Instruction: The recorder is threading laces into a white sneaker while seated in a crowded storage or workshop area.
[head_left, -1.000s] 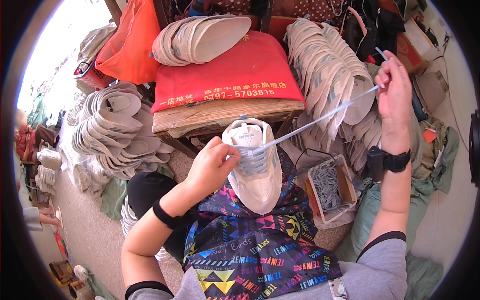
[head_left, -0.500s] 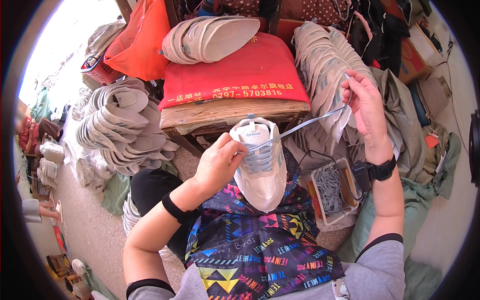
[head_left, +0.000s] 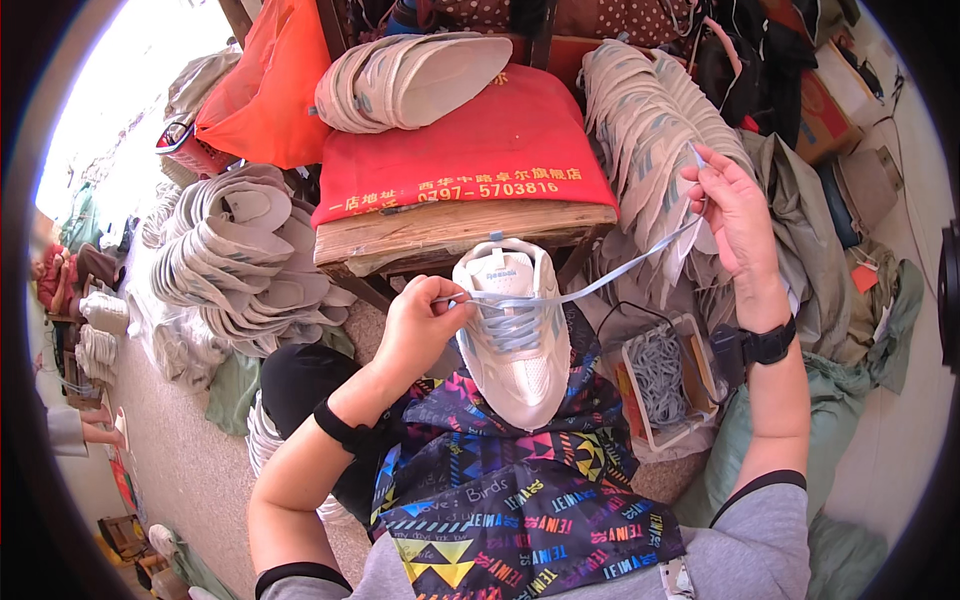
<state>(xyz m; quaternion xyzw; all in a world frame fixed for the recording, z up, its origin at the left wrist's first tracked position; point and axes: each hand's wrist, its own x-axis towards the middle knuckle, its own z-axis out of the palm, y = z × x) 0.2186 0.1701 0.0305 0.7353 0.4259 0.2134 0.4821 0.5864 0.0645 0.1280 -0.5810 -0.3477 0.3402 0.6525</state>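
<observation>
A white sneaker upper (head_left: pixel 512 375) rests toe toward me over my lap, its heel end close to the wooden stool. A light blue-grey shoelace (head_left: pixel 615 272) zigzags through its eyelets. My left hand (head_left: pixel 420 322) is closed beside the upper's left edge, pinching one lace portion between thumb and fingertips. Raised off to the right, my right hand (head_left: pixel 732 208) grips the other lace end, whose tip sticks up above the fingers. Between that hand and the top eyelets the lace runs in a slightly sagging line.
Ahead stands a wooden stool (head_left: pixel 450 238) covered by a red cloth (head_left: pixel 470 160), with stacked uppers (head_left: pixel 415 85) on top. More uppers pile up at left (head_left: pixel 230 250) and right (head_left: pixel 650 110). A clear bin (head_left: pixel 660 380) of laces sits by my right forearm. Another person (head_left: pixel 70 270) sits far left.
My left hand has shifted left and slightly down, off the upper's top, drawing its lace portion out sideways. The right hand stays nearly in place, and its lace now hangs a little slacker.
</observation>
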